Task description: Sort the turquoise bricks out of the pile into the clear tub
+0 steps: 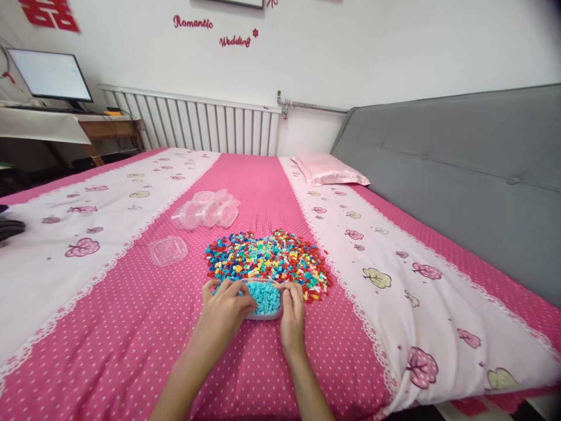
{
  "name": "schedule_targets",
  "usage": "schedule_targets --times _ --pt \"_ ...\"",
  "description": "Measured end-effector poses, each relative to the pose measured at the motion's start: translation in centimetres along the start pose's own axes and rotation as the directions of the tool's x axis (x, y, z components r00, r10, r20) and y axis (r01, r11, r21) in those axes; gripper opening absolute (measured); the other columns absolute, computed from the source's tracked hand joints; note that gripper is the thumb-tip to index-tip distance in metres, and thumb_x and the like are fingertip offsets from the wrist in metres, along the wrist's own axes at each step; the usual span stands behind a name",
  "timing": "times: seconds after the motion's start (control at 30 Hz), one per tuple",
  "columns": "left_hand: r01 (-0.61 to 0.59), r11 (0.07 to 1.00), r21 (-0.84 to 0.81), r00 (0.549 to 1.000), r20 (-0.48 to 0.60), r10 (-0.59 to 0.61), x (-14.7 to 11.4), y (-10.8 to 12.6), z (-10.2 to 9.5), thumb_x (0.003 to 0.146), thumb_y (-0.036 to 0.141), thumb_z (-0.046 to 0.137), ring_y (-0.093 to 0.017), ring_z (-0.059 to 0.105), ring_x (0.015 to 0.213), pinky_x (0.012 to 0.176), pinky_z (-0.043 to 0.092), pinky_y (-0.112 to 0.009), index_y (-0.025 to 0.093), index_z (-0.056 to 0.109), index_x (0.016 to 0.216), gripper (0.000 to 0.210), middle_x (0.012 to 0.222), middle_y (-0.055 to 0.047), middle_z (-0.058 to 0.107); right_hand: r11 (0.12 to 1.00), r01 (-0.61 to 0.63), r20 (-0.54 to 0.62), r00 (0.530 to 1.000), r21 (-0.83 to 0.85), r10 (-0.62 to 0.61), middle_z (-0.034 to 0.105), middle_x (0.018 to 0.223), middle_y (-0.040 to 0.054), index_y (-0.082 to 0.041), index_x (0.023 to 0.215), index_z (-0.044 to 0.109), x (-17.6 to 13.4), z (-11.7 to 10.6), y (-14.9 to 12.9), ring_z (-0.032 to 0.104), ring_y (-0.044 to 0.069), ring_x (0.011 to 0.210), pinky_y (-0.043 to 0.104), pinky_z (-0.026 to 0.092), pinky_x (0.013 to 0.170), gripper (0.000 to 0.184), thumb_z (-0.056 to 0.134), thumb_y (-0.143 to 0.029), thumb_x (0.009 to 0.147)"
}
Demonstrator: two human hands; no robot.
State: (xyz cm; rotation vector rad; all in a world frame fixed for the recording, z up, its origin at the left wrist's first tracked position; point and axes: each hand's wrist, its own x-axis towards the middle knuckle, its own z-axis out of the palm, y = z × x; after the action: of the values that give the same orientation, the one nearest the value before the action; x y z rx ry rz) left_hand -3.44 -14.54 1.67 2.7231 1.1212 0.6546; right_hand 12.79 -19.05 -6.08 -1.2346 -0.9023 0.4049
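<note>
A clear plastic container full of small light-blue building bricks rests on the bed, in front of a wide pile of mixed-colour bricks. My left hand is closed at its left side, with the fingers bent over the rim and the thumb reaching over the blue bricks. On the other side, my right hand pinches the right rim between thumb and fingers. The container's left edge is partly hidden by my left hand.
Left of the pile lies a clear lid, and beyond it several stacked clear containers. A pink pillow lies by the grey headboard. At the far left, a monitor stands on a desk.
</note>
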Motion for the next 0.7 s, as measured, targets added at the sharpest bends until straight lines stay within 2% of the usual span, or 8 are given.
schedule_targets --times 0.17,0.37,0.47,0.53,0.63,0.7 --pt "-0.039 0.999 0.027 0.998 -0.041 0.04 0.2 0.1 0.3 0.089 0.021 0.071 -0.023 0.057 0.095 0.1 0.024 -0.048 0.034 0.078 0.079 0.018 0.099 -0.002 0.071 1.0 0.003 -0.005 1.0 0.0 -0.003 0.06 0.097 0.0036 -0.023 0.092 0.068 0.0 0.0 0.1 0.059 0.021 0.095 0.034 0.045 0.089 0.03 0.044 -0.038 0.101" --pt "-0.05 0.998 0.031 0.998 -0.029 0.051 0.0 0.2 0.4 0.092 0.022 0.069 -0.023 0.057 0.097 0.102 0.025 -0.051 0.035 0.079 0.081 0.019 0.108 -0.003 0.068 1.0 0.0 -0.001 1.0 -0.001 0.0 0.061 0.097 0.0038 -0.023 0.092 0.068 -0.1 0.0 0.1 0.059 0.021 0.095 0.034 0.046 0.089 0.029 0.044 -0.038 0.101" --pt "-0.057 0.998 0.011 0.998 -0.009 0.057 -0.1 0.1 0.2 0.092 0.023 0.067 -0.024 0.057 0.099 0.101 0.026 -0.051 0.034 0.079 0.081 0.02 0.11 -0.004 0.068 1.0 -0.001 0.002 1.0 -0.004 0.001 0.06 0.098 0.0038 -0.023 0.092 0.068 -0.1 0.0 0.0 0.059 0.021 0.096 0.034 0.045 0.089 0.03 0.043 -0.038 0.101" --pt "-0.057 0.998 -0.039 0.998 -0.033 0.056 -0.1 -0.1 0.0 0.094 0.026 0.064 -0.024 0.059 0.099 0.102 0.029 -0.05 0.033 0.079 0.082 0.02 0.109 -0.005 0.069 1.0 -0.002 0.004 1.0 -0.006 0.002 0.06 0.098 0.0038 -0.023 0.093 0.068 -0.1 0.0 0.0 0.059 0.021 0.096 0.033 0.045 0.089 0.03 0.043 -0.038 0.101" --pt "0.037 0.979 -0.202 0.978 -0.193 -0.077 0.2 -1.0 0.1 0.096 0.036 0.058 -0.024 0.063 0.097 0.098 0.037 -0.045 0.031 0.078 0.09 0.021 0.104 -0.005 0.071 1.0 -0.002 0.001 1.0 -0.013 0.002 0.06 0.097 0.0037 -0.023 0.093 0.068 -0.1 -0.1 0.0 0.059 0.021 0.096 0.033 0.045 0.09 0.029 0.043 -0.037 0.101" --pt "0.126 0.925 -0.358 0.921 -0.304 -0.243 0.6 -2.0 0.7 0.096 0.042 0.054 -0.024 0.065 0.093 0.09 0.045 -0.04 0.027 0.075 0.092 0.026 0.098 -0.005 0.073 1.0 -0.002 0.0 1.0 -0.021 0.002 0.06 0.098 0.0036 -0.023 0.092 0.068 -0.1 -0.1 0.1 0.059 0.021 0.096 0.034 0.044 0.09 0.028 0.044 -0.036 0.1"
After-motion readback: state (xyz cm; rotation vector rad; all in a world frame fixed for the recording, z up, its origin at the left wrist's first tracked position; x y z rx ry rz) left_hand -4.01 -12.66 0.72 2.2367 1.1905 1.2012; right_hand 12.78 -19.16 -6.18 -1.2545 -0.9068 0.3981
